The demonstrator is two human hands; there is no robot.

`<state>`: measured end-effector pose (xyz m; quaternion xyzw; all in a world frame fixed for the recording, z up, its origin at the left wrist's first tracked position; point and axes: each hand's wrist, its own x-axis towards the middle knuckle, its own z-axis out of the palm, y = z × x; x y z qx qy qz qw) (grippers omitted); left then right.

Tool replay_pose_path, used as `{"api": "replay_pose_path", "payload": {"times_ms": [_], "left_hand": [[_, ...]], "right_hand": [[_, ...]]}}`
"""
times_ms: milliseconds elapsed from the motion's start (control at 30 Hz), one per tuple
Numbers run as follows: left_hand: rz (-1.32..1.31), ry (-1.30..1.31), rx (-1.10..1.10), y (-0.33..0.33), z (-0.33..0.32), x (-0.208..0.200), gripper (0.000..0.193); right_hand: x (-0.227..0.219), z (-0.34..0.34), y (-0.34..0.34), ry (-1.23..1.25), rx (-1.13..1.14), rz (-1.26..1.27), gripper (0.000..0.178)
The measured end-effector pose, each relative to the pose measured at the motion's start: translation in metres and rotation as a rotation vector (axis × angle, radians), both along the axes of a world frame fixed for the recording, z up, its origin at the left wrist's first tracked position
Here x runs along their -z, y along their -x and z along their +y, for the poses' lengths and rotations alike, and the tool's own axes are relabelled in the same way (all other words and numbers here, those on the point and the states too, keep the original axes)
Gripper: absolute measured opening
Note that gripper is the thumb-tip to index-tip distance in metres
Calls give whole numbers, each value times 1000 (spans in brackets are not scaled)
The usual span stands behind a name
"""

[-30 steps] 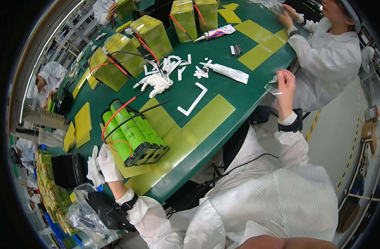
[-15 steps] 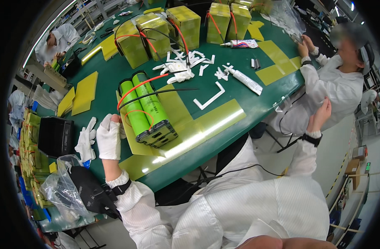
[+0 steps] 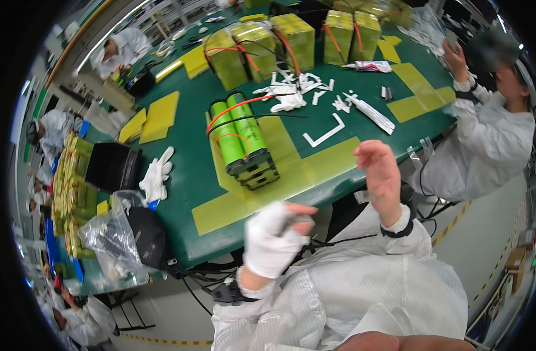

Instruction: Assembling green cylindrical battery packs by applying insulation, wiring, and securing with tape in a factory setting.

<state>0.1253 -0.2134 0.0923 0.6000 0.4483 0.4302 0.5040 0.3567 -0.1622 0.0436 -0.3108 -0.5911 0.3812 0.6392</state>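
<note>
Markings: dark printing runs along the green cell pack's (image 3: pixel 249 130) right-hand visible cylinder, too small to read. A white tube (image 3: pixel 371 114) at far right carries fine print, also illegible; a second tube (image 3: pixel 371 66), beyond it, has red and blue label bands.

Pack: bright green cylinders side by side, slightly glossy, capped at the near end by a black slotted frame (image 3: pixel 251 165). A thick red lead (image 3: pixel 242 105) and a black lead (image 3: pixel 282 114) extend rightward; a thin orange wire loops over the cells. Position: lying on yellow sheets (image 3: pixel 323 159) on the green counter (image 3: pixel 187 169), left of centre.

Left hand (image 3: pixel 274 240): white glove, bare fingertips, motion-blurred, near side of pack and apart from it; grip contents cannot be told. Right hand (image 3: pixel 380 175): bare, near right; grip partly open, fingers loosely curled, nothing seen between them.
</note>
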Motion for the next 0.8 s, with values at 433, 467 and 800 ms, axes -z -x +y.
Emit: {"api": "replay_pose_path", "payload": {"times_ms": [433, 467, 800], "left_hand": [[-185, 165, 285, -27, 5, 56, 58], [-172, 98, 222, -28, 6, 60, 58], [-270, 215, 119, -18, 0, 59, 46]], "right_hand": [[12, -3, 40, -11, -121, -65, 82], [12, -4, 42, 3, -129, -54, 82], [19, 1, 20, -47, -89, -217, 76]]}}
